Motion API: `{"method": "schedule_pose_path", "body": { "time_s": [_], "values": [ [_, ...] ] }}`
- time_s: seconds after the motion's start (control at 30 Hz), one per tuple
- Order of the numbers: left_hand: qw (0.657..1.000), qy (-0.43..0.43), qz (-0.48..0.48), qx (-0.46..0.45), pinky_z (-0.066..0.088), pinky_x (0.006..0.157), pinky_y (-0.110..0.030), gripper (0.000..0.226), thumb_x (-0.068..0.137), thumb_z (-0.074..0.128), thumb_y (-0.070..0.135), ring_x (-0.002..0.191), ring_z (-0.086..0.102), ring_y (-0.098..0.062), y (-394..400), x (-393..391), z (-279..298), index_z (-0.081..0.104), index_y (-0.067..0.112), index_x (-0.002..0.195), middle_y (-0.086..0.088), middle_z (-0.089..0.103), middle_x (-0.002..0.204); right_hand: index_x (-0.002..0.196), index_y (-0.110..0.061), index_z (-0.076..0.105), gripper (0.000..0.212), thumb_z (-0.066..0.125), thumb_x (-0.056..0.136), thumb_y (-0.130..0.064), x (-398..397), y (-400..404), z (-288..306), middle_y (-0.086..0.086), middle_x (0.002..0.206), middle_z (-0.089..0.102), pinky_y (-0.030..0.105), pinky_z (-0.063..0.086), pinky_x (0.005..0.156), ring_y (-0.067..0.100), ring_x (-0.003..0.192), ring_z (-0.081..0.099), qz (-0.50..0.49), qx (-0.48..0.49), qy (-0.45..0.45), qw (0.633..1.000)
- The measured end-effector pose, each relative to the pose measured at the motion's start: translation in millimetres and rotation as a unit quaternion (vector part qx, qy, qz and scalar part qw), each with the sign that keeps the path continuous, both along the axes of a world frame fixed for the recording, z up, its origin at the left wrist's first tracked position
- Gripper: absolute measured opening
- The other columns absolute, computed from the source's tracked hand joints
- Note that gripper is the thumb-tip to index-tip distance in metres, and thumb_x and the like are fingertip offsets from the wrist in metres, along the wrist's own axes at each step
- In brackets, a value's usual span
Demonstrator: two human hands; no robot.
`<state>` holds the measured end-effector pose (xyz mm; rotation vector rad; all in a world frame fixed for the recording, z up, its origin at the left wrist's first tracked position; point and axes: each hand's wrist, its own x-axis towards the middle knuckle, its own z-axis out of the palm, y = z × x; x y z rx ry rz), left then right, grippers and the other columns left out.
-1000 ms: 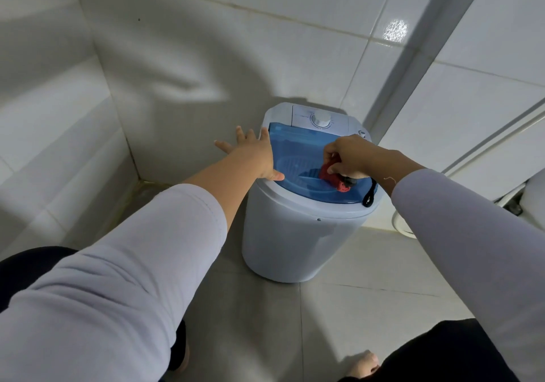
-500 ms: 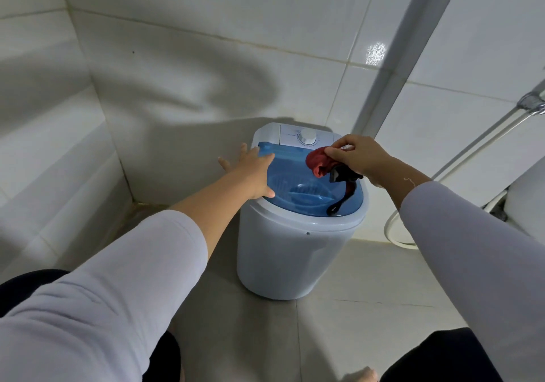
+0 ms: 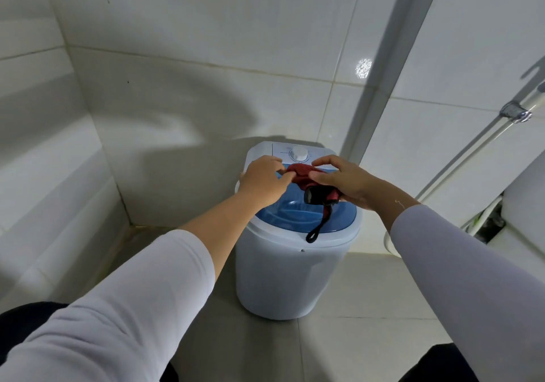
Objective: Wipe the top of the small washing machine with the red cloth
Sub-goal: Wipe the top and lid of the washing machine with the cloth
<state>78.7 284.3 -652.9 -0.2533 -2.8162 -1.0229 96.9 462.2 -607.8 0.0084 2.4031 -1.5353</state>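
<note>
The small white washing machine [image 3: 289, 275] stands on the floor in the tiled corner, with a blue see-through lid [image 3: 298, 218] and a white dial [image 3: 300, 153] at the back. Both my hands hold the red cloth [image 3: 300, 175] just above the lid's far half. My left hand [image 3: 264, 182] pinches the cloth's left end. My right hand [image 3: 343, 182] grips its right end, where the cloth has black trim and a black loop strap [image 3: 320, 222] hanging down onto the lid.
White tiled walls close in behind and to the left. A metal rail with a clamp [image 3: 516, 114] and a white hose run down the right wall. A white fixture [image 3: 522, 222] stands at the right edge. Grey floor tiles [image 3: 354, 337] surround the machine.
My left hand left the lid's edge and took hold of the cloth's left end. My right hand carried the cloth from the lid's front toward the back, near the dial.
</note>
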Motion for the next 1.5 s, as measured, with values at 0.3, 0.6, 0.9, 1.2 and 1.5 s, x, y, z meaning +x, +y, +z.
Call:
{"method": "schedule_pose_path", "body": {
  "time_s": [0.3,0.6,0.9,1.2,1.5],
  "values": [
    [0.991,-0.006,0.045,0.129,0.041,0.065,-0.026,0.024,0.096,0.048,0.038,0.078,0.053,-0.014,2,-4,26,0.057,0.025,0.077,0.011,0.057,0.071,0.106,-0.018,0.061,0.024,0.068,0.084,-0.014,2,18,2,0.011,0.105,0.067,0.035,0.053,0.084,0.026,0.096,0.063,0.036,0.051,0.004,0.998],
    [0.941,-0.09,-0.067,0.319,0.053,0.067,-0.009,0.017,0.099,0.047,0.023,0.073,0.067,-0.01,21,-5,43,0.061,0.016,0.093,0.001,0.067,0.083,0.138,-0.021,0.039,0.056,0.063,0.088,-0.025,-1,14,6,0.001,0.146,0.043,0.036,0.042,0.099,0.018,0.129,0.047,0.008,-0.011,0.093,0.996],
    [0.943,-0.132,-0.083,0.295,0.041,0.083,-0.026,0.018,0.097,0.049,0.035,0.104,0.054,-0.012,38,-8,46,0.061,0.022,0.096,0.0,0.062,0.108,0.12,-0.025,0.053,0.045,0.067,0.082,-0.004,-2,22,-4,0.008,0.109,0.067,0.043,0.051,0.092,0.028,0.089,0.064,-0.004,-0.142,0.117,0.983],
    [0.99,-0.137,0.016,0.025,0.043,0.098,-0.032,0.044,0.092,0.057,0.039,0.118,0.054,-0.022,2,-25,8,0.051,0.018,0.13,-0.004,0.055,0.133,0.114,-0.027,0.061,0.033,0.057,0.087,-0.046,-16,32,3,-0.004,0.098,0.059,0.027,0.04,0.08,0.021,0.096,0.056,0.162,0.39,0.134,0.897],
    [0.976,-0.192,0.025,-0.102,0.039,0.102,-0.036,0.087,0.078,0.075,0.041,0.131,0.042,-0.028,-26,-25,-13,0.029,0.016,0.147,-0.009,0.035,0.147,0.11,-0.026,0.066,0.028,0.06,0.084,-0.037,-33,-14,1,-0.004,0.091,0.053,0.033,0.048,0.08,0.021,0.094,0.054,0.302,0.622,0.155,0.706]
  ]
}}
